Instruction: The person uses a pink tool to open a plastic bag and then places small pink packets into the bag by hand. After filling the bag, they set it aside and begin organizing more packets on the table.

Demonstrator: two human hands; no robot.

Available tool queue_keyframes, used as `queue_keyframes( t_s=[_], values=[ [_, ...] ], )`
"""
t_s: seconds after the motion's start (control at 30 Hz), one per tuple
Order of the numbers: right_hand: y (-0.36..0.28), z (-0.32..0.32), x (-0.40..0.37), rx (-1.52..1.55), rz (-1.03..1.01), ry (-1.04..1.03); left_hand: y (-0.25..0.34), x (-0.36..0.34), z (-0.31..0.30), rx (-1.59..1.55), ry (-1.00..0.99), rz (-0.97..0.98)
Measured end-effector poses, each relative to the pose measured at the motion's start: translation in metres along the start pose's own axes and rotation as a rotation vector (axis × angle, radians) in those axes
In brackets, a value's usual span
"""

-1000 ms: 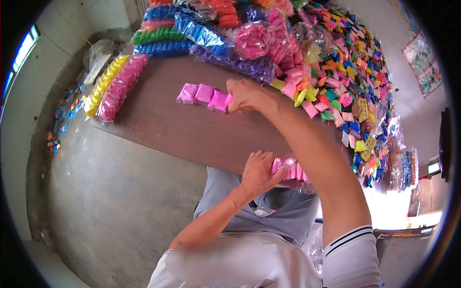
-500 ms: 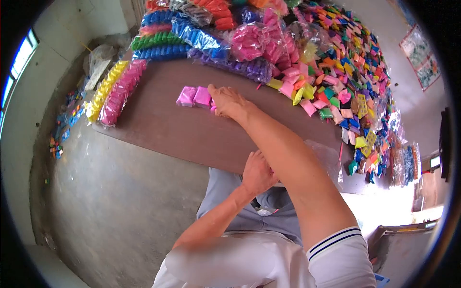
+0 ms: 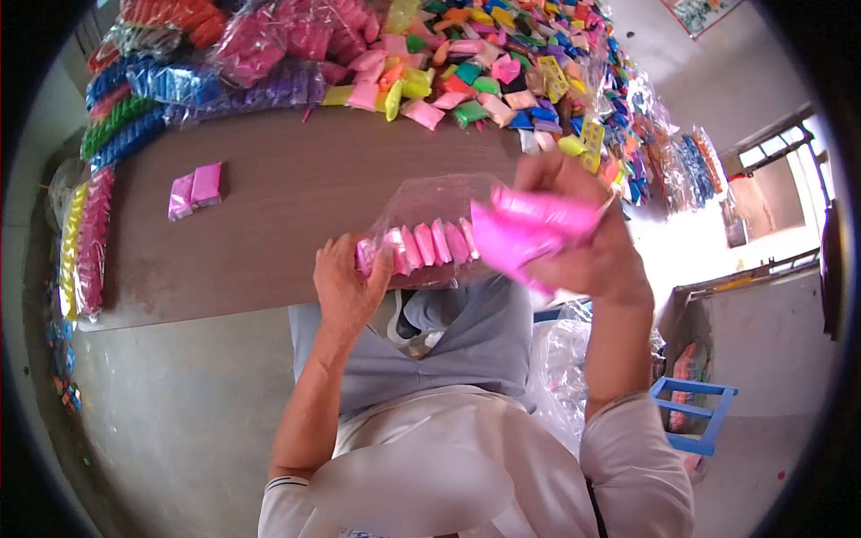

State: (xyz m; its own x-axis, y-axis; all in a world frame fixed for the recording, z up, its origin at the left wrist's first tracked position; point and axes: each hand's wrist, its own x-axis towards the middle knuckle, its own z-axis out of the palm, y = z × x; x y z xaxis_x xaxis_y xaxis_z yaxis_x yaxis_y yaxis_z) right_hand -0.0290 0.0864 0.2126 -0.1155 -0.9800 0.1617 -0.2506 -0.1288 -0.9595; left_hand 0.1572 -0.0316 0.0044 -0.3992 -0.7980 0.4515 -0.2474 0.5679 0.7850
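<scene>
My left hand [image 3: 345, 287] grips the near left end of a clear plastic bag [image 3: 417, 202] lying at the table's front edge, its thumb and fingers closed about the end packet. Inside the bag stands a row of several small pink packets [image 3: 438, 244]. My right hand [image 3: 610, 255], blurred, is raised over the bag's right end, its fingers closed on bright pink packets [image 3: 529, 235]; how many cannot be made out. Two more pink packets [image 3: 195, 190] lie side by side on the brown table [image 3: 269, 233], left of both hands.
Filled bags of blue packets [image 3: 175, 82] and purple packets [image 3: 256, 94] line the table's back. A heap of mixed coloured packets [image 3: 489, 85] spreads at back right. Long pink [image 3: 94, 242] and yellow [image 3: 72, 251] bags lie at the left edge. A blue frame [image 3: 695, 390] stands at lower right.
My right hand has come back from the packets on the table, taking pink ones and leaving two. The bag now shows at my left hand. The view has swung right.
</scene>
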Motion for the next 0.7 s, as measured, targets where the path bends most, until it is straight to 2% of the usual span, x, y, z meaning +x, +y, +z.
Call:
queue_keyframes(
  t_s=[0.03,0.07,0.1,0.17,0.2,0.27,0.37,0.5,0.57,0.7],
  values=[
    [0.002,0.005,-0.018,0.114,0.294,0.065,0.000,0.000,0.000,-0.014,-0.010,-0.011],
    [0.022,0.008,-0.029,0.056,0.247,0.159,0.001,0.000,0.001,-0.023,0.001,-0.020],
    [0.045,0.009,-0.039,-0.065,0.307,0.219,0.002,0.000,0.002,-0.017,-0.005,-0.019],
    [0.082,0.014,-0.045,-0.394,0.253,0.358,0.003,-0.001,0.000,0.030,-0.055,-0.067],
    [0.091,0.016,-0.045,-0.383,0.254,0.362,0.002,-0.001,0.000,0.039,-0.062,-0.064],
    [0.099,0.018,-0.041,-0.713,0.304,0.506,0.000,0.000,0.002,0.023,-0.067,-0.067],
    [0.102,0.016,-0.034,-0.721,0.371,0.608,0.000,0.001,0.003,0.009,-0.049,-0.046],
    [0.121,0.012,-0.032,-0.728,0.238,0.589,0.002,0.001,0.002,0.026,-0.058,-0.051],
    [0.119,0.015,-0.030,-0.721,0.359,0.512,-0.001,0.000,0.004,0.055,-0.026,-0.038],
    [0.127,0.010,-0.039,-0.697,0.402,0.526,-0.001,-0.001,0.006,0.040,-0.018,-0.040]
  ],
)
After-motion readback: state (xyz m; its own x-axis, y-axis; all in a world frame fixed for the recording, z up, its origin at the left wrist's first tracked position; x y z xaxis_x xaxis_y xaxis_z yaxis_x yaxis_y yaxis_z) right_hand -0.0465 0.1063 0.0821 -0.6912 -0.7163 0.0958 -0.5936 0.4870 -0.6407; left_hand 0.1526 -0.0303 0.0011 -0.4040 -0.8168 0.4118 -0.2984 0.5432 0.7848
